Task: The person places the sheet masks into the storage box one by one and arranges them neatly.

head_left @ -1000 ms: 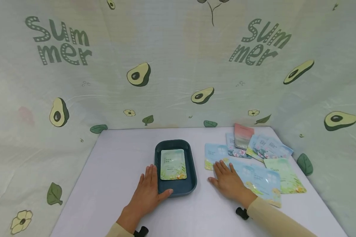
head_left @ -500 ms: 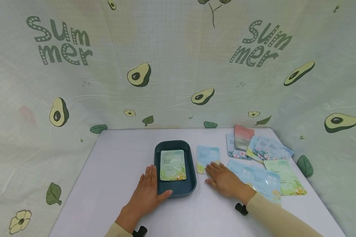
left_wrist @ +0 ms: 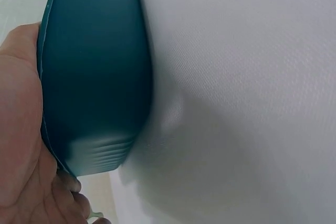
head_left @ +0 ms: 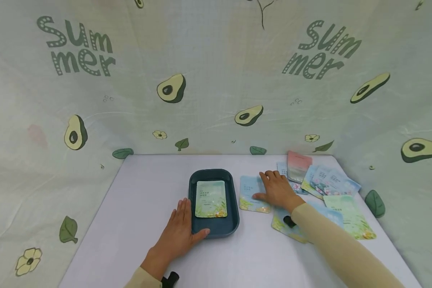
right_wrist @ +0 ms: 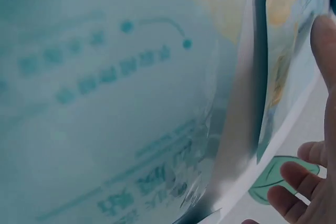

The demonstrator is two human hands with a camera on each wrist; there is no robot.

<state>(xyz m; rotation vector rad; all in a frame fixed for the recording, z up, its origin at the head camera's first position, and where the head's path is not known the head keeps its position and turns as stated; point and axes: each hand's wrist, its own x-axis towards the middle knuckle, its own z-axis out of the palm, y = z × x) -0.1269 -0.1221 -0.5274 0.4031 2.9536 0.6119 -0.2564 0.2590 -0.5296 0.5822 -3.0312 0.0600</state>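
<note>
In the head view my left hand (head_left: 176, 236) rests against the left side of a dark blue-green tray (head_left: 216, 231), fingers straight and thumb on its near edge. The left wrist view shows the palm beside the tray's wall (left_wrist: 94, 66). Inside the tray lies a flat green printed sachet (head_left: 211, 199). My right hand (head_left: 279, 192) hovers over the right part of a light blue sachet (head_left: 250, 196), fingers slightly bent, nothing visibly gripped. In the right wrist view its fingers (right_wrist: 294, 208) are apart from the large nearby sachet (right_wrist: 105, 108).
Further blue sachets (head_left: 288, 230) lie under the right forearm. A green sachet (head_left: 349, 216) is at the right. Behind sit a pink-silver sachet (head_left: 299, 166) and several fanned blue ones (head_left: 333, 182). A printed cloth (head_left: 209, 132) rises behind the white table (head_left: 151, 176).
The blue sachet slid left, away from the other sachets and towards the tray, under my right hand. That hand then moved back and right. My left hand has stayed at the tray.
</note>
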